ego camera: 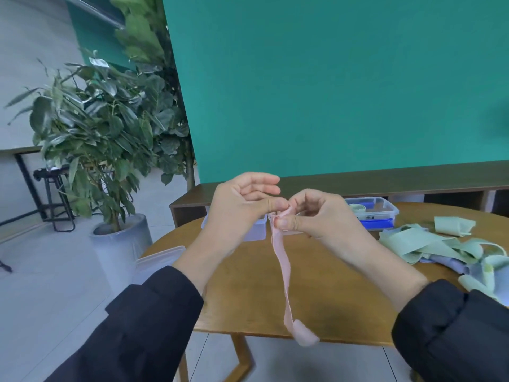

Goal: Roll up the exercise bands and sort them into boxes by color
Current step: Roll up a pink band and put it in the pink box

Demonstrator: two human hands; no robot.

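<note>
Both hands' fingers, left hand (242,208) and right hand (316,213), pinch the top of a long pink elastic exercise band (283,271) hanging below them, barely rolled. Right of the fingers, loose pale-green bands (429,244) await on the tabletop (248,293); a clear plastic box (371,210) behind holds one roll.

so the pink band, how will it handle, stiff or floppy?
Probably floppy: the pink band hangs limp from the right hand and left hand. Likely light, since a fingertip pinch carries it. Its curled bottom end may spring open.
</note>
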